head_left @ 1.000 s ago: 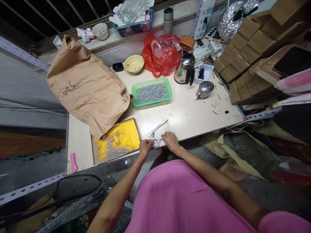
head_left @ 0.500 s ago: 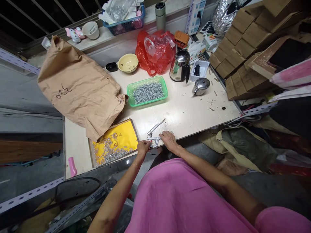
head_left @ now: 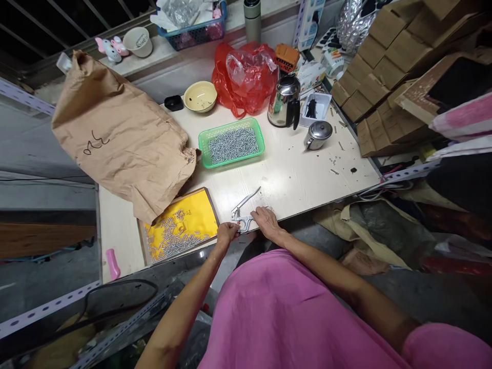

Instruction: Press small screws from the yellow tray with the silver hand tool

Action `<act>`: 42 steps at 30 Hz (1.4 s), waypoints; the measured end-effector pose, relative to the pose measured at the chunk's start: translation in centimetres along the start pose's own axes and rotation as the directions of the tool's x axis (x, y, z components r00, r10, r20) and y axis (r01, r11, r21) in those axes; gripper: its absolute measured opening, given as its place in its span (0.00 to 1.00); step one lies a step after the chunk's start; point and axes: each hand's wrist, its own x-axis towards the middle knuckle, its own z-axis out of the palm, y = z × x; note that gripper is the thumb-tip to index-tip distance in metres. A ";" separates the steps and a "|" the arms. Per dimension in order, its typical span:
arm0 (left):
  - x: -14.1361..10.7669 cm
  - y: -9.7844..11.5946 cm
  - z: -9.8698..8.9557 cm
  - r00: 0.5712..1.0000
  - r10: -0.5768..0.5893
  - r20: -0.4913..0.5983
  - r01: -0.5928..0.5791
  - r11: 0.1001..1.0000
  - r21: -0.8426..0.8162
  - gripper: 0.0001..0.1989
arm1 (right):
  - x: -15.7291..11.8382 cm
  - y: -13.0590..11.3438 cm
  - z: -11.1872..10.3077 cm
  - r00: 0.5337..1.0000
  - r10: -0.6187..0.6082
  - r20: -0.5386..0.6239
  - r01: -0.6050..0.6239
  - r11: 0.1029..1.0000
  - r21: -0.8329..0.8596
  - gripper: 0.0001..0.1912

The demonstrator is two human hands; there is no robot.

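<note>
Metal lever tool sits at front edge of the counter, approx mid-length, btwn the two hands; its long lever arm is up at a slant, pointing away & to the R. L hand is at the tool's L end, fingertips bunched right at it; can't tell if that grip is closed on the tool or on a small pc. R hand lies at the tool's R end, palm down, fingers bent; can't tell what, if anything, its grip has hold of.

Just L of L hand: shallow tray w/ yellow base, small metal pins scattered over it, mostly nr side. Pink handle-shaped pc further L, nr counter corner. Big brown paper bag, "320" on it, overlaps tray's far L corner.

Beyond the tool: green basket w/ lots of similar pins. Behind that, L to R: black dish, yellow bowl, red plastic bag, steel kettle, white box w/ dark bits; lidded steel cup in front of box. Cardboard boxes stacked far R. Back ledge: toy figure, white cup, blue basket, thermos.
</note>
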 end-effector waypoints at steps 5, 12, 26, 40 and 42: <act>0.2 0.2 -0.1 0.999 -0.034 0.040 0.035 0.999 -0.026 0.04 | -0.1 -0.1 -0.5 0.999 0.018 0.028 -0.019 0.999 0.036 0.10; 0.3 -0.2 0.0 0.998 -0.029 0.059 0.031 0.999 -0.042 0.05 | 2.1 2.9 -1.7 0.999 -0.034 -0.041 0.037 0.996 0.080 0.49; -0.5 -0.3 0.2 1.000 -0.006 0.023 0.007 0.999 -0.051 0.05 | 4.6 3.4 -2.4 0.982 -0.184 0.042 0.187 0.975 -0.117 0.52; -1.1 -0.3 0.3 0.998 -0.055 -0.021 0.055 0.998 0.008 0.06 | 3.4 2.8 -2.4 0.981 -0.193 -0.006 0.191 0.973 -0.127 0.32; -1.6 -0.4 0.4 0.994 0.067 -0.091 -0.050 0.984 0.171 0.08 | 3.3 2.7 -2.2 0.980 -0.199 -0.008 0.197 0.974 -0.112 0.28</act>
